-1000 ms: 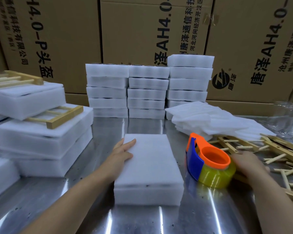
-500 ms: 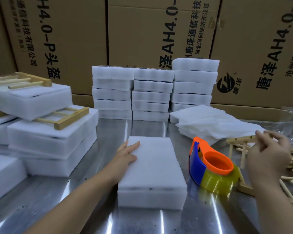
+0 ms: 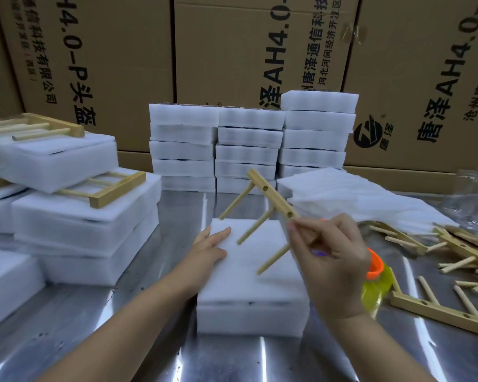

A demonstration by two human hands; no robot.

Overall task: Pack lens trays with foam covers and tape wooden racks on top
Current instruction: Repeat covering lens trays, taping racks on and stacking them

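My left grip [image 3: 209,250] lies flat, fingers straight, on the far left part of the foam-covered tray [image 3: 249,285], which sits on the steel bench [image 3: 155,340] right in front of me. My right grip [image 3: 329,260] pinches one end of a wooden rack [image 3: 271,194] between curled fingers and thumb. It holds the rack tilted in the air over the tray, with three dowels pointing down and to the left. Partly hidden behind that grip, the orange and yellow tape dispenser [image 3: 375,274] rests on the bench. Loose racks [image 3: 453,244] lie piled at the right, with foam sheets [image 3: 356,199] heaped behind them. Stacked trays [image 3: 249,144] stand at the back, and packed trays [image 3: 86,216] topped with racks are at the left.
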